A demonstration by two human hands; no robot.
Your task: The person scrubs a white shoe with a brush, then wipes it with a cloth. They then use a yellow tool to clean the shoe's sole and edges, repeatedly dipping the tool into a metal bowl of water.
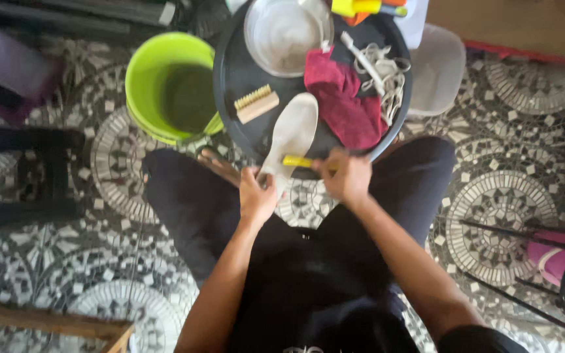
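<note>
Nearest the camera, one pale insole (290, 138) is gripped at its heel end by the left hand (257, 195), fingers closed round it, its toe end resting on the dark round tray (230, 72). One yellow-handled brush (299, 161) is held in the closed right hand (347, 176) and laid across the insole's lower part. Judged from its even pale surface, the scrubbing looks under way rather than finished; no suds can be made out. Farther on, one wooden brush (257, 103), one crimson cloth (346, 99) and a tangle of white laces (387, 77) are counted, then one metal bowl (286, 33). One green bucket (168, 85) stands just beside the tray.
</note>
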